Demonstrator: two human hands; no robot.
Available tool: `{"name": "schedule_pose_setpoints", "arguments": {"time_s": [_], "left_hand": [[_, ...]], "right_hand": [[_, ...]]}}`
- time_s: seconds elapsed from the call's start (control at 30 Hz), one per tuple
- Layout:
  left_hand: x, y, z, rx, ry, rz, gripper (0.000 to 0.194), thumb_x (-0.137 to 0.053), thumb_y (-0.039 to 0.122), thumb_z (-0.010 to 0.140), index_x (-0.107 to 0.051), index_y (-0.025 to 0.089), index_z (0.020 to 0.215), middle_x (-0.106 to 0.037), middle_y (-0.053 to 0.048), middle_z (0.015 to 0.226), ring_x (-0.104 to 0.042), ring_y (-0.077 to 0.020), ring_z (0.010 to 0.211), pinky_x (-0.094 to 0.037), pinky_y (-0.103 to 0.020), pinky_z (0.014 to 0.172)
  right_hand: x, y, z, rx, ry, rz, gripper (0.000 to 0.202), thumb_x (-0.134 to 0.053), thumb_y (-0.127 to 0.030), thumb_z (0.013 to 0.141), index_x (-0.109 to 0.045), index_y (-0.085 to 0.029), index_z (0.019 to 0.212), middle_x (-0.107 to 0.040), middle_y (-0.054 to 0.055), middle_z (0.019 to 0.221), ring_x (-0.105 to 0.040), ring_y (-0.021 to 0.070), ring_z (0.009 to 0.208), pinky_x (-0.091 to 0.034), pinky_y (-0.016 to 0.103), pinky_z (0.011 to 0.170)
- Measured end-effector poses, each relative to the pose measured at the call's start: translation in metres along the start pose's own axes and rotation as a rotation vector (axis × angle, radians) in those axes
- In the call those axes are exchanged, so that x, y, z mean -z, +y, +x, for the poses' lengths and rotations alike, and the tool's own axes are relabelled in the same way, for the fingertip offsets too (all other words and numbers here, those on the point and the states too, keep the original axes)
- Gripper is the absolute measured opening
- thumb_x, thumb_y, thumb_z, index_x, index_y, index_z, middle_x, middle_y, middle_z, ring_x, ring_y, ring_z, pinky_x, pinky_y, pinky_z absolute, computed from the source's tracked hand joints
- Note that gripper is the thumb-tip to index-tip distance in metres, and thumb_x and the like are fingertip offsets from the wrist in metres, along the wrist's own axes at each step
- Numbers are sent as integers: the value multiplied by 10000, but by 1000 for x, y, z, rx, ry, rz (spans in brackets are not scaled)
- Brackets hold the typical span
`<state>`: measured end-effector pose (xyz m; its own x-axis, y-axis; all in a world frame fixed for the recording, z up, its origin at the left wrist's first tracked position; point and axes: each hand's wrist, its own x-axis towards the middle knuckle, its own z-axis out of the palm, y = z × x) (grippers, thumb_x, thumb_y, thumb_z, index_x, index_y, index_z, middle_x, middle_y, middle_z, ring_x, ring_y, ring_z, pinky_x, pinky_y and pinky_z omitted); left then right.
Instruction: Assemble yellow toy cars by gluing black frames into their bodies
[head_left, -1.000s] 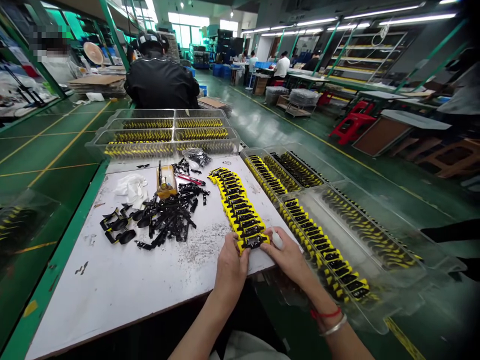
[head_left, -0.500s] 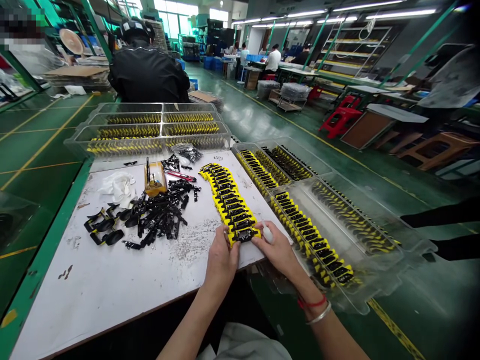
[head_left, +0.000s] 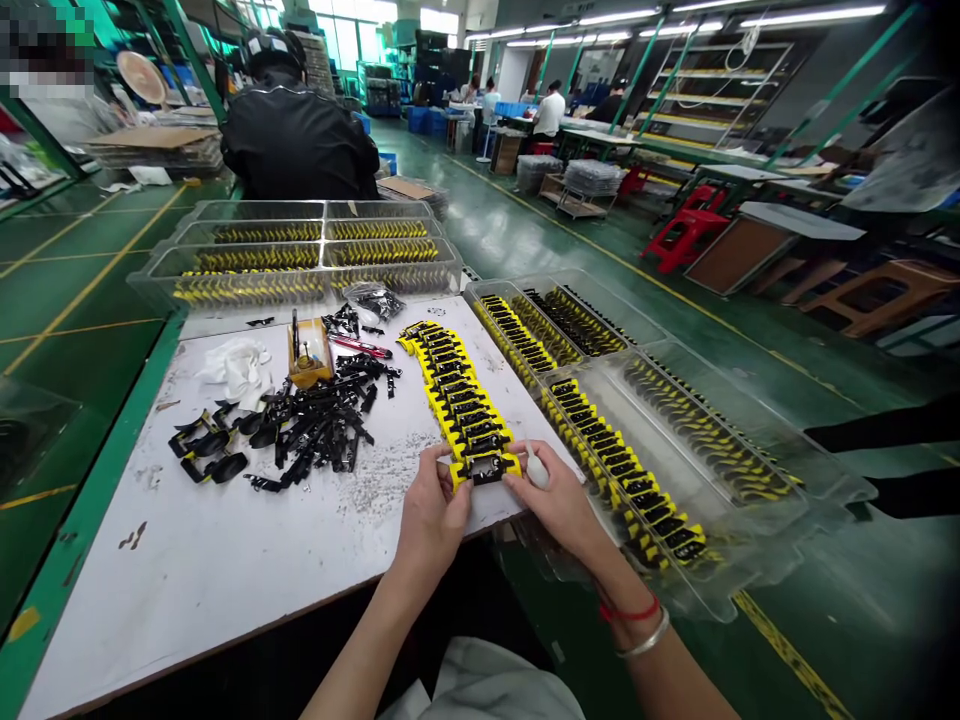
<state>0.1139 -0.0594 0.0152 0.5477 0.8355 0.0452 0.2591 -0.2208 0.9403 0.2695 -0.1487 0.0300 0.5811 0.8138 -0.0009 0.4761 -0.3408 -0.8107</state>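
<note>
At the near end of a curved row of yellow-and-black plastic parts [head_left: 455,385], one such part [head_left: 486,470] is held between my two hands. My left hand [head_left: 431,508] pinches its left end with thumb and fingers. The right end is gripped by my right hand [head_left: 556,500], which also has a small white squeeze bottle [head_left: 536,468] tucked in it, nozzle pointing up. Left of the row lies a heap of loose black plastic pieces [head_left: 330,415]. Several black-and-yellow curved pieces [head_left: 208,450] are at the heap's left side.
Clear trays of yellow-and-black parts stand at the table's far end [head_left: 251,270] and right side [head_left: 720,400]. On the white table [head_left: 225,570] are a small yellowish box [head_left: 309,355], a crumpled white cloth [head_left: 236,372] and a red pen-like tool [head_left: 361,347]. A person in black [head_left: 296,140] sits beyond.
My left hand has shifted slightly left and turned at the part's end. The held part has tilted a little, showing more of its black middle. My right hand is nearly unmoved.
</note>
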Motion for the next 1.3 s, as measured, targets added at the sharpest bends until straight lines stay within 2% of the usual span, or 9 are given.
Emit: {"name": "schedule_pose_setpoints", "arguments": {"time_s": [0.13,0.2,0.4,0.6,0.73,0.93,1.07,1.17,1.3], "left_hand": [[12,9,-8,-3,19,51,315,-580,198,761,-479,231,1058,-493,67,682,-520,-131,650,-417,-238,643],[15,12,-12,2,41,69,316,-578,190,764,-472,231,1059,-495,65,681,-521,-130,649,-422,-237,643],[17,13,-22,-71,130,127,337,-560,174,791,-424,216,1097,-511,34,733,-537,-140,672,-452,-247,638],[22,9,-27,-121,144,180,350,-559,161,820,-414,203,1136,-557,-4,810,-565,-150,725,-492,-267,671],[27,8,-33,-303,163,276,363,-511,136,866,-407,194,1208,-586,-74,981,-589,-181,878,-511,-317,771],[40,6,-46,-687,217,331,344,-476,61,880,-485,173,1205,-601,-83,929,-578,-186,943,-526,-351,821],[51,9,-54,-939,247,383,243,-536,44,833,-594,136,1051,-593,-57,814,-589,-216,972,-545,-375,811],[54,10,-58,-1002,314,424,244,-608,-12,741,-629,155,918,-582,-37,801,-611,-209,943,-558,-370,807],[56,10,-63,-1016,349,444,206,-615,25,731,-631,198,842,-589,-24,811,-627,-167,861,-577,-359,800]], "right_hand": [[-1,-10,-8,-39,-87,117,313,-586,-310,742,-529,-210,1033,-599,-19,744,-538,157,614,-442,273,593],[-2,-15,-11,-39,-91,139,290,-589,-299,744,-520,-217,1013,-555,-40,683,-504,146,575,-421,258,560],[-6,-26,-15,34,6,55,227,-601,-283,747,-511,-215,943,-522,-33,722,-512,152,642,-441,261,622],[-10,-27,-17,119,-7,14,283,-595,-292,791,-522,-200,1049,-580,16,859,-564,169,740,-474,291,715],[-11,-31,-18,212,-34,9,398,-568,-305,842,-484,-205,1218,-607,25,866,-599,177,772,-496,302,748],[-5,-32,-22,465,-9,-67,155,-586,-238,826,-597,-238,981,-642,21,825,-612,153,662,-521,273,624],[-2,-28,-27,697,27,-17,225,-583,-118,805,-591,-251,986,-660,22,840,-643,168,759,-539,281,651],[-4,-25,-32,818,43,32,329,-570,-57,804,-574,-246,1073,-673,47,899,-645,182,817,-553,314,678],[-6,-25,-38,914,75,-4,352,-562,-59,814,-578,-234,1120,-683,81,935,-655,207,835,-564,351,666]]}}
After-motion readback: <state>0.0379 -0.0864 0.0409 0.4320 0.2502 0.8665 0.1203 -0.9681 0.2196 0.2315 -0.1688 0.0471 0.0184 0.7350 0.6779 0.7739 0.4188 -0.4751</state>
